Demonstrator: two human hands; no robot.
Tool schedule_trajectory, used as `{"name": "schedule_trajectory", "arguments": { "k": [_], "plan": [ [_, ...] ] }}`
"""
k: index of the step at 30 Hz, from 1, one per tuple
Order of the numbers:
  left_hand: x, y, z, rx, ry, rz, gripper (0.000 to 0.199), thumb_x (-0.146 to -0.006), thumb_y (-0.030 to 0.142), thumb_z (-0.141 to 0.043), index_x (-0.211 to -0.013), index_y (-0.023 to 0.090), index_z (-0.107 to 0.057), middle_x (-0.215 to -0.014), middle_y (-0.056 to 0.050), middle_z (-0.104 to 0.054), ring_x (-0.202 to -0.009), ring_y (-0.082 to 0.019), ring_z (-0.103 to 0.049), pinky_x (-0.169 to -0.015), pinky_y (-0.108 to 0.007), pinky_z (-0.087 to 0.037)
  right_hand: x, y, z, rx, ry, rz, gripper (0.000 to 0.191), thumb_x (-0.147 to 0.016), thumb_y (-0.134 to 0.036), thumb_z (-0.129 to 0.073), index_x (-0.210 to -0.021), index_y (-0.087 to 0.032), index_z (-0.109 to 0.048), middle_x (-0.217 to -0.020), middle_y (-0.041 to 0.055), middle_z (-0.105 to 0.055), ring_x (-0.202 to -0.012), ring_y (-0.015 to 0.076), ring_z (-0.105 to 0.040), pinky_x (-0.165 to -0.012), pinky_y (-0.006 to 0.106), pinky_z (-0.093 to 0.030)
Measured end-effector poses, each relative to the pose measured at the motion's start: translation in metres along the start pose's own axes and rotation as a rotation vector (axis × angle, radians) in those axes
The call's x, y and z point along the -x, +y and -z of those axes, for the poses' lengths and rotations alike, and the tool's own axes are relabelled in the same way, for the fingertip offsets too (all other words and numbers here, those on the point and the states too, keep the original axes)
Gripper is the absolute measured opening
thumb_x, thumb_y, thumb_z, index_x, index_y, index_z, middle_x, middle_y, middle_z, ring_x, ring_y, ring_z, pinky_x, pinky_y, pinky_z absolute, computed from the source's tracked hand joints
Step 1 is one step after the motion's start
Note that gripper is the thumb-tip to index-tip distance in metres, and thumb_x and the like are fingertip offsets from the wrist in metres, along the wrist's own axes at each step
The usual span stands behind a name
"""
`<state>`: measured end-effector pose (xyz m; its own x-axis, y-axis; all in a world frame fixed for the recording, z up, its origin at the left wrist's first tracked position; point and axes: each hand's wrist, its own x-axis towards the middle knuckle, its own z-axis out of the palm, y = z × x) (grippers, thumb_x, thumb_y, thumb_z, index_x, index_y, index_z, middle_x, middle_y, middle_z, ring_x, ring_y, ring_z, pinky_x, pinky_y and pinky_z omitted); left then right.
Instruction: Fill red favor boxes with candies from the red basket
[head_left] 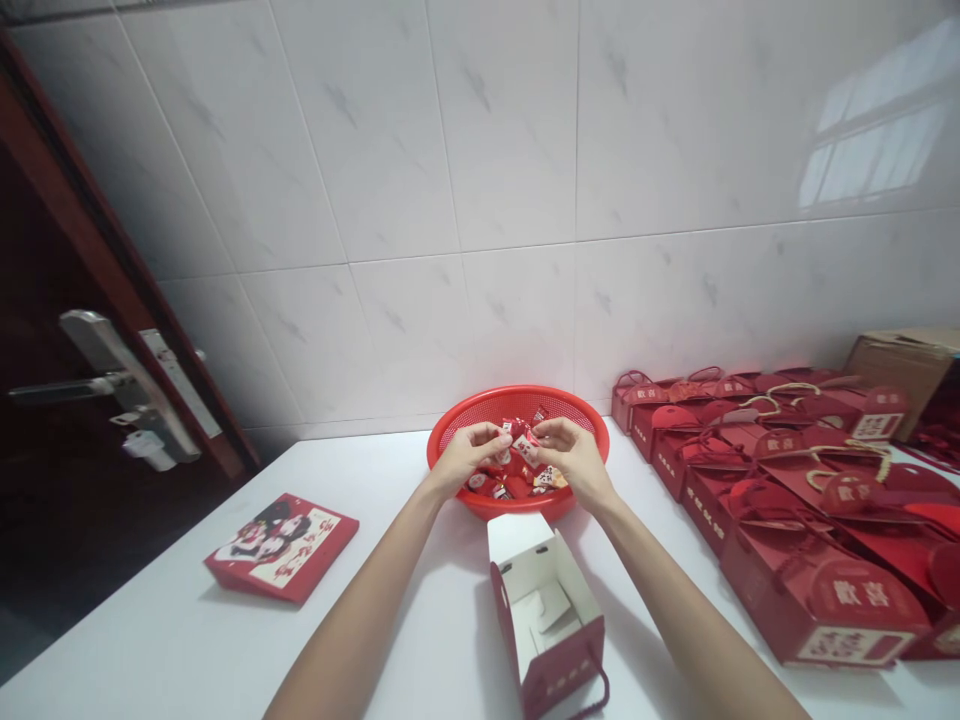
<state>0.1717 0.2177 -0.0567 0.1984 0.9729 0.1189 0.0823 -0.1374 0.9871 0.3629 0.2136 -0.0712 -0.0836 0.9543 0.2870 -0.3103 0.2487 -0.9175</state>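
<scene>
Both of my hands are over a red plastic basket [439, 428] of small wrapped candies [517, 486]. My left hand [466, 458], at the left of the basket, pinches a small wrapped candy [506, 430] between thumb and fingers. In my right hand [574, 458], another wrapped candy [527, 448], white and red, is held by the fingertips. Between my forearms stands an open gift box [555, 675], red outside and white inside, with its top flaps up and a dark red cord handle hanging at the front. Inside it only white cardboard flaps show.
Rows of closed red gift boxes [825, 590] with cord handles fill the right side of the white table [420, 640]. A flat red box [289, 550] with printed figures lies at left. A brown carton [896, 375] stands far right. Behind are a tiled wall and a door handle [124, 385].
</scene>
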Motion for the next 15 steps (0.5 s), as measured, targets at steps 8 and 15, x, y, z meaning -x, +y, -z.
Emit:
{"name": "schedule_trajectory", "arguments": {
  "k": [8,15],
  "plan": [
    [0.0020,0.0031,-0.0037,-0.017,0.011,-0.004,0.052,-0.059,0.059,-0.084,-0.068,0.017,-0.055,-0.068,0.003,-0.061,-0.063,-0.012,-0.059,-0.060,-0.027,-0.057,-0.0011,-0.0005,0.0003,-0.005,-0.013,-0.080,0.022,-0.052,-0.017,-0.079,-0.072,-0.019,-0.070,-0.072,0.0013,-0.072,-0.074,0.0209,-0.068,-0.072,0.034,-0.053],
    [-0.0007,-0.0041,-0.0025,-0.034,0.008,0.053,0.056,-0.063,0.067,-0.079,-0.072,0.020,-0.051,-0.051,0.008,-0.052,-0.033,-0.004,-0.033,-0.031,-0.016,-0.024,-0.0032,-0.0017,0.0011,-0.174,0.042,-0.148,0.028,-0.053,-0.023,-0.081,-0.072,-0.021,-0.059,-0.073,-0.0018,-0.069,-0.077,0.0174,-0.067,-0.073,0.030,-0.052]
  ]
}}
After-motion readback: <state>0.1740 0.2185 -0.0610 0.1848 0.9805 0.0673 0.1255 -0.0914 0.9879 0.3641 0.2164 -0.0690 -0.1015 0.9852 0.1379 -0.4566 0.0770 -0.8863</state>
